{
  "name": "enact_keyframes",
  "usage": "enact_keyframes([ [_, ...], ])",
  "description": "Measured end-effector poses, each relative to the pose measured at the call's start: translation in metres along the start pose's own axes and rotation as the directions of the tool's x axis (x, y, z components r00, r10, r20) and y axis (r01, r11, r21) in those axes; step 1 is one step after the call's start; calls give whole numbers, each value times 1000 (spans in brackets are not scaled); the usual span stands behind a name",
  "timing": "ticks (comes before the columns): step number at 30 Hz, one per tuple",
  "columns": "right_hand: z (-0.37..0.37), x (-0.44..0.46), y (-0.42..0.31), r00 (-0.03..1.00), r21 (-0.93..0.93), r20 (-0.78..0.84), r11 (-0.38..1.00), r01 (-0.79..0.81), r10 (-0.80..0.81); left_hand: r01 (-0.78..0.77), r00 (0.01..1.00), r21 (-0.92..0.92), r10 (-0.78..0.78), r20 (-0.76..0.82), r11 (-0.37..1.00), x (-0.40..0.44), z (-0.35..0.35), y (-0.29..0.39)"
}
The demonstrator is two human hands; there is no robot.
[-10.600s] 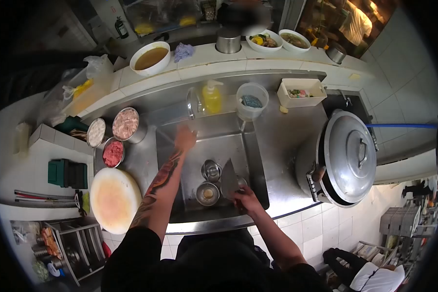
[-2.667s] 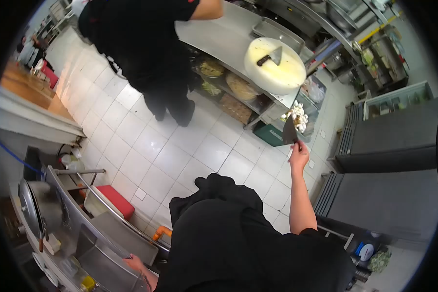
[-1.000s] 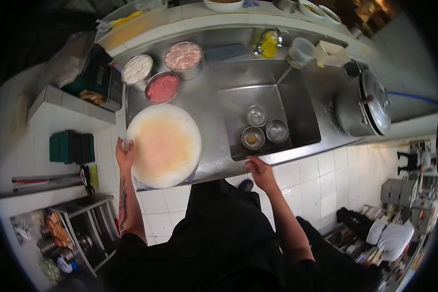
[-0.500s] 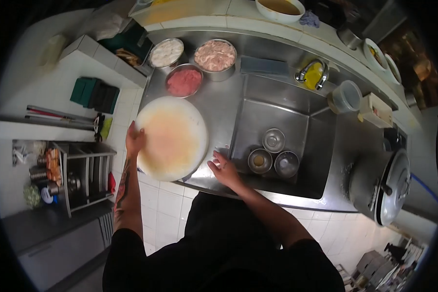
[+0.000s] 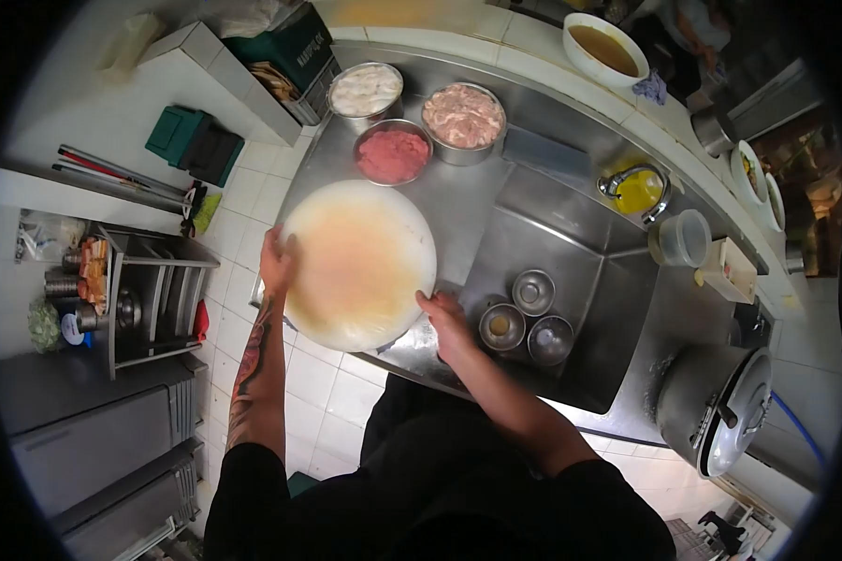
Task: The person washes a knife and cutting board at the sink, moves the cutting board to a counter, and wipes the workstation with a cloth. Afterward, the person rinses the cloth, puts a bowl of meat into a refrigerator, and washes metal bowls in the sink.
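A thick round white cutting board, stained yellowish-pink in the middle, lies on the steel counter left of the sink. My left hand grips its left rim. On the lower right rim is my right hand, its thumb against the board and its other fingers partly hidden. Behind the board stand a steel bowl of red minced meat, a pot of pale pink meat pieces and a pot of whitish food.
Three small metal bowls sit in the steel sink. A tap, a clear plastic tub and a large lidded pot are to the right. A bowl of brown liquid rests on the ledge. Another person is partly visible beyond it.
My right hand has come from beside the sink edge onto the board's rim. My left hand stays at the left rim. The camera view has turned and shifted slightly.
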State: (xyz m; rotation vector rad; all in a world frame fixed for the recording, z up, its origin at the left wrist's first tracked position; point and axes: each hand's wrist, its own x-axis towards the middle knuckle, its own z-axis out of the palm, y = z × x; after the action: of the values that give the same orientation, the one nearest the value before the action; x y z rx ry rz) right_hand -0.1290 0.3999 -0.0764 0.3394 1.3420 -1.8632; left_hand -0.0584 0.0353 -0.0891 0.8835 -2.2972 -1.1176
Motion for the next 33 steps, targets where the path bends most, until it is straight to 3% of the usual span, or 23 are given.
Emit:
enact_keyframes([
  [2, -16, 21, 23, 992, 35, -110, 998, -59, 62, 100, 994, 26, -101, 30, 995, -4, -2, 19],
  [5, -2, 16, 6, 977, 34, -145, 987, -155, 158, 105, 994, 112, -107, 13, 988, -4, -6, 20],
  [6, 1, 18, 6, 983, -13, -130, 991, -136, 134, 9, 1000, 98, -7, -28, 995, -1, -4, 15],
  [7, 5, 18, 7, 981, -13, -149, 992, -123, 120, 1, 1000, 80, 0, -15, 997, 0, -4, 11],
  [10, 11, 18, 2, 976, 5, -194, 995, -101, 100, 114, 992, 22, -115, 57, 993, -3, -11, 30],
  [12, 15, 15, -2, 974, 44, -120, 982, -186, 190, 105, 992, -14, -104, 66, 994, 1, -8, 16],
  [13, 26, 10, 0, 974, 50, -130, 983, -179, 184, 108, 993, -40, -106, 50, 993, 2, -9, 11],
  [15, 54, 0, 4, 982, 75, -189, 997, 16, -2, 148, 986, -130, -137, 94, 980, 3, -13, 11],
  [20, 74, -31, 1, 991, 140, -129, 989, 54, -35, 329, 936, -335, -258, 239, 883, 15, -25, -17],
  [22, 78, -37, -1, 995, 199, -84, 978, 68, -52, 477, 852, -411, -294, 433, 777, 22, -35, -11],
  [23, 79, -34, 1, 997, 147, -47, 987, 65, -58, 466, 855, -413, -279, 437, 782, 23, -39, -5],
  [25, 86, -39, 0, 996, 113, -21, 990, 85, -83, 577, 803, -386, -413, 430, 720, 21, -52, 25],
  [26, 90, -43, 1, 989, 127, -45, 982, 143, -138, 573, 811, -351, -450, 373, 740, 25, -44, 8],
  [29, 87, -67, -10, 981, 191, -80, 963, 190, -178, 516, 833, -376, -349, 430, 769, 20, -43, -22],
  [33, 31, -97, -21, 981, 307, -11, 933, 188, -194, 438, 852, -441, -204, 482, 783, -26, -71, 88],
])
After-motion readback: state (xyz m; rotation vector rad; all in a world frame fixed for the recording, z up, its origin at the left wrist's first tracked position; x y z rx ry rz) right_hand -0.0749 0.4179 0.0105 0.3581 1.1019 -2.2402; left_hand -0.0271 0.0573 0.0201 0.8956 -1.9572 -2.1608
